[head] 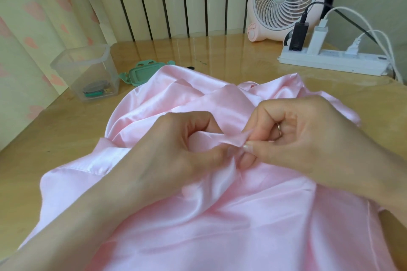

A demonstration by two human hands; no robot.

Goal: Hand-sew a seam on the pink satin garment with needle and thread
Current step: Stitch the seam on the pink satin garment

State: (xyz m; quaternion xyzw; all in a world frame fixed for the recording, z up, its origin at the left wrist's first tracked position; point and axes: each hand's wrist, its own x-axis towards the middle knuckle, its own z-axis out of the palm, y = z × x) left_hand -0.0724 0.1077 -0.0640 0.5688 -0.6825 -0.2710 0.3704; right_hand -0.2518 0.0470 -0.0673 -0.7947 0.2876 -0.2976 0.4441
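Nearby, tub (88,72), fan (284,0), power strip (330,61) behind, L grip (176,145), R grip (297,138) both pinching garment (242,215) fold.

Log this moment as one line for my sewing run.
left hand: grips pink satin garment | right hand: pinches its raised fold | needle, thread: not visible

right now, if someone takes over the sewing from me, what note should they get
Left hand grips a bunch of the pink satin garment, which lies on the table.
Right hand pinches a small raised fold of it between thumb and forefinger.
Needle and thread: not visible; possibly hidden in the fingers.
Clear box with sewing bits and a green lid sit back left.
Done: no stitches can be made out. Left: the seam, seemingly all of it.
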